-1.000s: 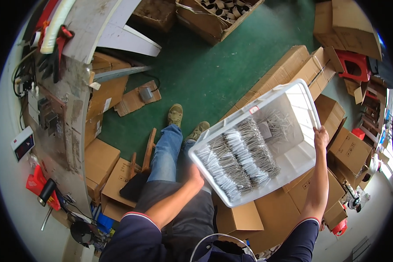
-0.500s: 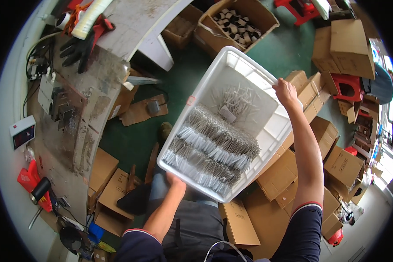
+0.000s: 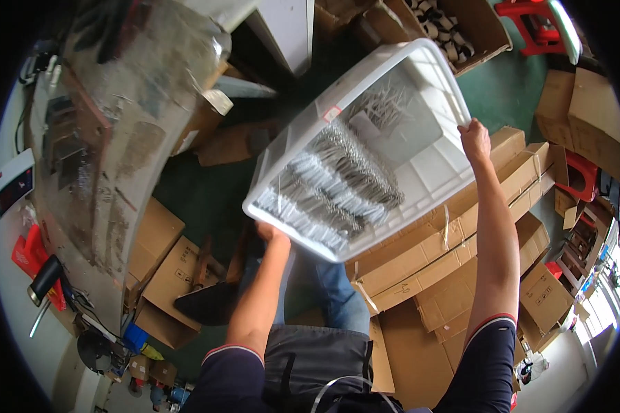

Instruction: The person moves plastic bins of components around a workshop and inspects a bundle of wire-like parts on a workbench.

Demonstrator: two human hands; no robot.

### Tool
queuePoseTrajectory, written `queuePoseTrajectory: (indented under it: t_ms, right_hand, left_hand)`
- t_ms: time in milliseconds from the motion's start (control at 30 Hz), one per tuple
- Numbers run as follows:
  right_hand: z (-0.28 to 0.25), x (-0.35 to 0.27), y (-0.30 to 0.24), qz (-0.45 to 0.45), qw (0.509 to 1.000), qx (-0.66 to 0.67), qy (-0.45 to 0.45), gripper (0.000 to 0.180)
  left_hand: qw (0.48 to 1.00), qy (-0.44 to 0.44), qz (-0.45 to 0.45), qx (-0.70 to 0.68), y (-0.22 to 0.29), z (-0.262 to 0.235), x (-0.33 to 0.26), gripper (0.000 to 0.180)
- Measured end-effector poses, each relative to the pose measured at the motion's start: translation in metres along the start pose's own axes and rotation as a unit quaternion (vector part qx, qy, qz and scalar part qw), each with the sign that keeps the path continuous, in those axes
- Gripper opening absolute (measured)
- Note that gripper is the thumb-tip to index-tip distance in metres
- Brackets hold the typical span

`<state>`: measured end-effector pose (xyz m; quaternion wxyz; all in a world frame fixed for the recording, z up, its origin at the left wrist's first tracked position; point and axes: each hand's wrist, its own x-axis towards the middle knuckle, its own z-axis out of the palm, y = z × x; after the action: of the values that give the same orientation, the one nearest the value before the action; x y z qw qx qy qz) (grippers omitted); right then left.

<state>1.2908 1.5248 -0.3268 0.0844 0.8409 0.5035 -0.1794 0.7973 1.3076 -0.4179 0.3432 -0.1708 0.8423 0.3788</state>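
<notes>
A white plastic tub (image 3: 455,155) hangs tilted in front of me, borne by both hands. Its near left end is gripped by my left hand (image 3: 272,234), whose fingers go out of sight under the rim. My right hand (image 3: 475,141) is closed over the rim on the right side. Inside lie dense rows of thin metal pieces with white sleeves (image 3: 331,182), too fine to name. A looser heap of pale thin pieces (image 3: 386,107) sits toward the far end, beside a small white tag (image 3: 365,129).
A worn workbench (image 3: 145,89) runs along the left. Long cardboard cartons (image 3: 420,255) lie to the right, near the tub. An open carton of short ring-like pieces (image 3: 486,38) stands at the far side. Red stools (image 3: 579,179) and stacked boxes (image 3: 599,103) are at the right.
The tub has moved away from me and tilts more, with both hands still on it. My view has shifted, and more of my legs and the long cartons shows.
</notes>
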Motion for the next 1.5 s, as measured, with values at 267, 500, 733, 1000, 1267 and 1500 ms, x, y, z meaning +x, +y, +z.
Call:
queuePoseTrajectory:
  t_ms: [267,500,733,1000,1267,1500]
  right_hand:
    - [0.011,-0.014,0.005,-0.028,1.0,-0.011,0.004,0.034]
    - [0.01,-0.021,-0.019,-0.026,0.999,0.018,0.009,0.029]
    - [0.066,0.023,-0.01,0.0,0.999,-0.018,-0.051,0.03]
    - [0.089,0.042,-0.006,-0.011,0.999,-0.025,-0.023,0.033]
    - [0.105,0.066,0.001,-0.016,0.998,-0.023,-0.06,0.036]
    - [0.128,0.041,-0.008,-0.03,0.998,-0.048,-0.005,0.053]
  left_hand:
    - [0.997,-0.051,-0.008,-0.053,-0.021,0.017,0.038,0.028]
    - [0.98,-0.023,0.012,0.199,-0.022,0.006,0.055,0.029]
    - [0.996,-0.066,-0.055,0.0,-0.009,0.031,0.042,0.03]
    - [0.993,-0.011,-0.048,0.103,-0.025,0.031,0.076,0.032]
    - [0.995,-0.043,-0.046,0.078,-0.039,0.027,0.082,0.038]
    - [0.995,-0.064,-0.067,0.02,-0.024,0.019,0.064,0.042]
